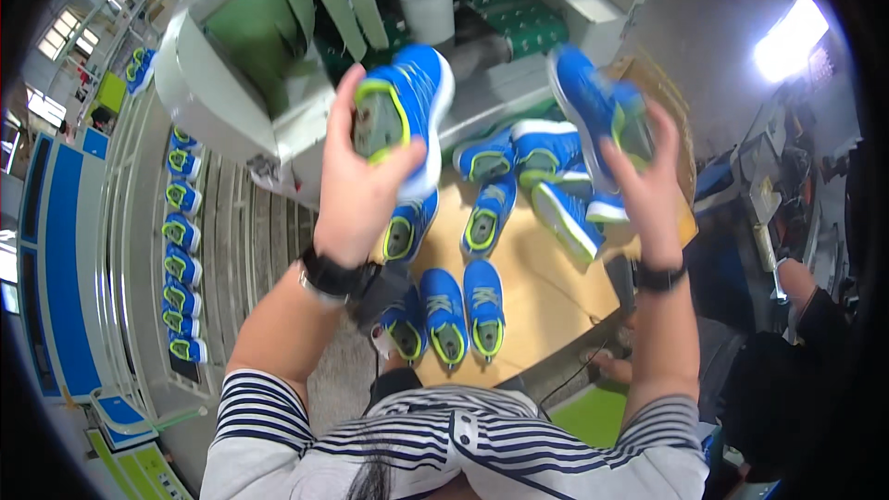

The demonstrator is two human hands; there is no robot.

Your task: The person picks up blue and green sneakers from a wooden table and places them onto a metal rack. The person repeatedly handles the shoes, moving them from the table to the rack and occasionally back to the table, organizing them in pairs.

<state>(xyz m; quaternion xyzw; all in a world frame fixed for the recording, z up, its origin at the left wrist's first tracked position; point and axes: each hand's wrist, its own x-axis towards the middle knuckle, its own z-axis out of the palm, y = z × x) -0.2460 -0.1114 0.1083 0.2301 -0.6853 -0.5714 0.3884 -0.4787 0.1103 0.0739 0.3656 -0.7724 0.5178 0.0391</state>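
Note:
In my left hand (359,181) I grip a blue sneaker (424,93) with a lime-green collar and white sole, its opening turned toward me. My right hand (646,176) holds a second blue sneaker (579,93), tilted and slightly blurred by motion. Both shoes are raised above a light wooden table (546,315). Near the table's front edge stand blue sneakers (444,310) side by side, toes pointing away. Behind them lies a loose heap of more sneakers (542,153), one tipped on its side (565,218).
Beyond the table is a white machine (218,120) with hanging strips (319,0) and a green perforated belt (528,23). A rack of rails (130,213) on the left carries a row of sneakers (181,231). At right are a cardboard box (662,97) and another person's arm (798,282).

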